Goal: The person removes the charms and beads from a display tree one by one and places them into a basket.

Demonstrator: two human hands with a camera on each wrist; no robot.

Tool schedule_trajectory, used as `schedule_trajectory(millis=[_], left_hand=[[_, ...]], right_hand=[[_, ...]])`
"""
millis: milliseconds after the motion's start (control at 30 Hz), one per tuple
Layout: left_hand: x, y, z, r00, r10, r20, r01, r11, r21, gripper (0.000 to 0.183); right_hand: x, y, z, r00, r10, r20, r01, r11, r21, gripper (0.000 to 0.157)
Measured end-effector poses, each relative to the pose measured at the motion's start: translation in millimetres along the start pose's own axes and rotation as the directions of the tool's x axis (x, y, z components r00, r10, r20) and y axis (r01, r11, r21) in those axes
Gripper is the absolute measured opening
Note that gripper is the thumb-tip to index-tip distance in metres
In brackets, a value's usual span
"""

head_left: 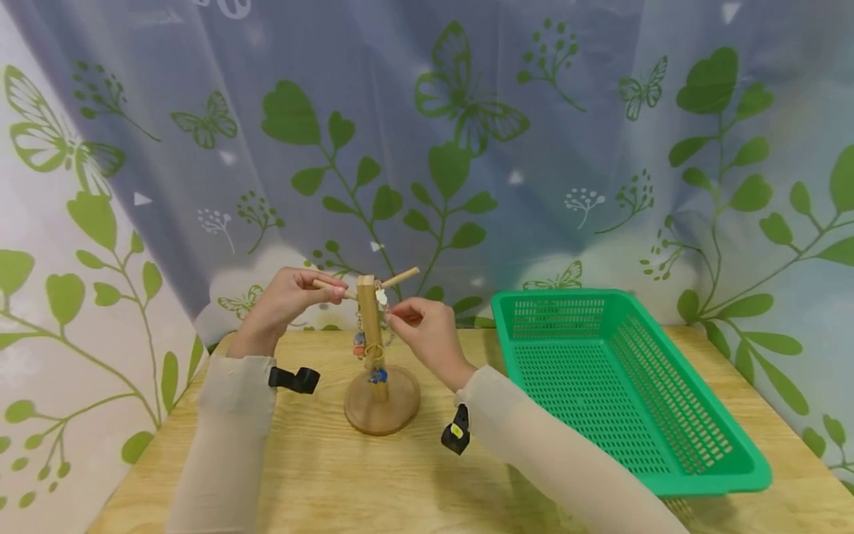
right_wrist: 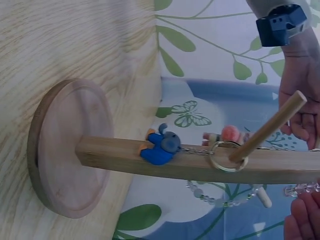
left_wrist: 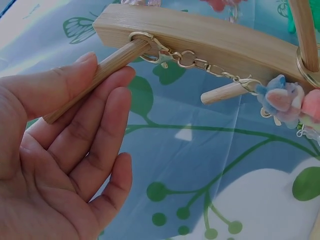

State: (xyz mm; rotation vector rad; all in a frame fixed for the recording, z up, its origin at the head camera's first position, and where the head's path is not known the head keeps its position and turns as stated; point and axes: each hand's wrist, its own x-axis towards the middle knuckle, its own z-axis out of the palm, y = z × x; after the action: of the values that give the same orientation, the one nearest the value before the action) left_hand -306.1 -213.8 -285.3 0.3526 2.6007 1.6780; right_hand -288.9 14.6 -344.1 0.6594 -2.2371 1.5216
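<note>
A wooden stand with pegs and a round base stands upright on the table. My left hand pinches one upper peg between thumb and fingers. From that peg a gold ring and chain carry a blue-and-pink charm. A keychain with a blue figure hangs from a lower peg. On the other side, my right hand pinches at a strand of clear beads below the right upper peg. A pale charm hangs just above those fingertips.
A green perforated basket stands to the right on the wooden table, close to the right forearm. Behind the table hangs a curtain printed with leaves and butterflies. Each wrist wears a black camera mount.
</note>
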Motion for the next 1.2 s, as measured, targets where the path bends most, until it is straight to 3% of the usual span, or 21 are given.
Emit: schedule_trajectory(millis=[533,800,1200], left_hand=[[-0.6,0.5,0.6,1.000,0.009,-0.005,-0.009,1.000,-0.019,0.047],[-0.4,-1.3,2.0,1.000,0.019,0.001,-0.019,1.000,-0.020,0.039],[-0.1,-2.6,0.7,1.000,0.020,0.005,-0.020,1.000,-0.001,0.041]], right_hand=[[10.9,-21.4,-16.1,0.999,0.029,-0.044,-0.024,0.993,0.118,0.011],[16.0,-27.1,-20.4,0.996,0.087,-0.024,-0.084,0.992,0.097,0.012],[18.4,-38.2,-28.2,0.996,0.078,-0.049,-0.074,0.994,0.082,0.014]])
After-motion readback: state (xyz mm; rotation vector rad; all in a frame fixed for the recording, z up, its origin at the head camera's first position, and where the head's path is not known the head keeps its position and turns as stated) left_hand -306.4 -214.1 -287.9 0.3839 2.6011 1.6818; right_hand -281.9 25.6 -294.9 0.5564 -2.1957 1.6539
